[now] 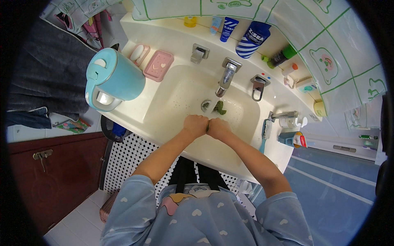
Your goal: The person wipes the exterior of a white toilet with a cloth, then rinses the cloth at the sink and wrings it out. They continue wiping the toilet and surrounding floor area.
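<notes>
My left hand (196, 125) and my right hand (219, 128) are closed into fists, knuckles almost together, above the white washbasin (166, 101). A sliver of a small dark-green item (208, 126) shows between them, apparently gripped by both; the rest is hidden in my fingers. Just beyond, a crumpled green piece (220, 107) lies on the basin floor by the drain stopper (206, 105); its material is unclear. From the chrome faucet (226, 77) a thin stream of water falls towards my fists.
On the left counter stand a light-blue electric kettle (123, 77) and a pink soap dish (158, 65). A blue-handled brush (265, 135) and a blue cup (287, 139) are at right. Bottles and tubes, including a blue-and-white bottle (253, 40), line the back ledge.
</notes>
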### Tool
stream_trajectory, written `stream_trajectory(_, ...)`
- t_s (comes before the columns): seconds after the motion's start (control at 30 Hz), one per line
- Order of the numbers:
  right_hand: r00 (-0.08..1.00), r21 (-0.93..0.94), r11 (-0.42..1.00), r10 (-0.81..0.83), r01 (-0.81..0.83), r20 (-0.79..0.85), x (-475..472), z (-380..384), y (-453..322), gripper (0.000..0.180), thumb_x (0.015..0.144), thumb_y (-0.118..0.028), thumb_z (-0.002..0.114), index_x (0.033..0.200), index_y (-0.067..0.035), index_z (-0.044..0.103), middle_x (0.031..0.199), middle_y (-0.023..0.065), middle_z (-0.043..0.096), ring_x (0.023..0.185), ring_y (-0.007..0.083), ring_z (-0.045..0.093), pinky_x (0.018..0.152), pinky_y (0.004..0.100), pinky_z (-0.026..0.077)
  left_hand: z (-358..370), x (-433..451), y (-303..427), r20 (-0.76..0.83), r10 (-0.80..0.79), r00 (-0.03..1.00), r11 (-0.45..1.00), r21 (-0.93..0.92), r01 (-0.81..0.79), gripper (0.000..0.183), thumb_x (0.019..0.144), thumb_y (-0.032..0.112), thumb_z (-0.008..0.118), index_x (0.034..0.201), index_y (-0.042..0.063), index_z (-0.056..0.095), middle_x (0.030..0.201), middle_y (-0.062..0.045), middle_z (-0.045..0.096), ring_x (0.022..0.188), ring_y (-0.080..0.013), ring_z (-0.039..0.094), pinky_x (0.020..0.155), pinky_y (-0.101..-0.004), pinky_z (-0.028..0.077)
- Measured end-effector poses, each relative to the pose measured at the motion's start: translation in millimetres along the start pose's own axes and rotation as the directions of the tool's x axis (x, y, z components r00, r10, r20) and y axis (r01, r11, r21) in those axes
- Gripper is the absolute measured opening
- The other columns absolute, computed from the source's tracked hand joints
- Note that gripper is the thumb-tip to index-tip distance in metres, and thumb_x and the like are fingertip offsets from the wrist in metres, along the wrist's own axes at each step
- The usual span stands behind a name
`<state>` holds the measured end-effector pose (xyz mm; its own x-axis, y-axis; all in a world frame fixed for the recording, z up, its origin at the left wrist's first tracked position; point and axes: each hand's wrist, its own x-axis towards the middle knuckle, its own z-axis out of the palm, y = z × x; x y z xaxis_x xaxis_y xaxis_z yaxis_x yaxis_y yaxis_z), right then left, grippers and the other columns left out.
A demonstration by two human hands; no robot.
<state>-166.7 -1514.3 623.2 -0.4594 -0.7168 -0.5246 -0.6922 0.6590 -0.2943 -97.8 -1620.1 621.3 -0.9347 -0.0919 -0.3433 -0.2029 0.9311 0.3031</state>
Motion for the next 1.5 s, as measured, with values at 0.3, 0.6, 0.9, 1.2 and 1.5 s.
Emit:
stream_trajectory(0.3,0.918,-0.309,0.908,-0.349,0.282,-0.187,-12,10,30,0.007,0.070,-0.018,0.054,0.069,-0.012,0.057,0.064,0.0063,0.060,0.059,0.0237,0.060,0.048,0.0351,0.045,32,-10,22,0.445,-0.041,0.894,0.386,-0.818,0.425,0.015,0.069,0.014,0.054,0.057,0.004,0.052,0.053,-0.005,0.050,0.038,-0.0158,0.043,0.034,-0.0282,0.031)
stream_trajectory(0.6,0.774,-0.384,0.856,-0.491,0.346,-0.399,-24,15,49,0.010,0.067,-0.021,0.057,0.065,-0.014,0.050,0.057,0.0004,0.052,0.051,0.0176,0.055,0.044,0.0327,0.042,19,-25,49,0.607,0.360,0.709,-0.378,-0.600,0.705,0.021,0.075,0.009,0.048,0.059,0.014,0.035,0.045,0.006,0.021,0.035,-0.0055,0.016,0.034,-0.0213,0.013)
stream_trajectory(0.9,0.727,-0.335,0.862,-0.503,0.381,-0.467,-31,20,49,0.010,0.067,-0.021,0.059,0.069,-0.015,0.051,0.062,0.0003,0.051,0.057,0.0182,0.055,0.049,0.0326,0.043,29,-39,57,0.457,0.479,0.749,-0.555,-0.503,0.662,0.029,0.083,0.018,0.049,0.060,0.017,0.033,0.045,0.006,0.025,0.035,-0.0047,0.019,0.033,-0.0200,0.016)
stream_trajectory(1.2,0.888,0.347,0.928,0.043,0.134,-0.459,-65,-10,41,0.061,0.059,-0.014,0.074,0.108,-0.008,0.037,0.107,0.0144,0.044,0.079,0.0329,0.057,0.067,0.0402,0.048,-5,-31,40,0.158,-0.249,0.955,0.003,-0.986,0.164,0.036,0.081,0.033,0.059,0.101,0.005,0.052,0.085,-0.003,0.054,0.073,-0.0117,0.052,0.061,-0.0263,0.044)
stream_trajectory(1.5,0.962,0.899,0.384,0.081,0.212,-0.261,-86,-29,28,0.032,0.084,-0.021,0.056,0.108,0.001,0.053,0.090,0.0103,0.056,0.083,0.0169,0.054,0.072,0.0258,0.044,-37,-40,35,0.066,-0.308,0.949,-0.354,-0.934,-0.050,0.022,0.083,0.012,0.045,0.102,0.002,0.051,0.094,-0.006,0.056,0.085,-0.0131,0.055,0.074,-0.0267,0.046)
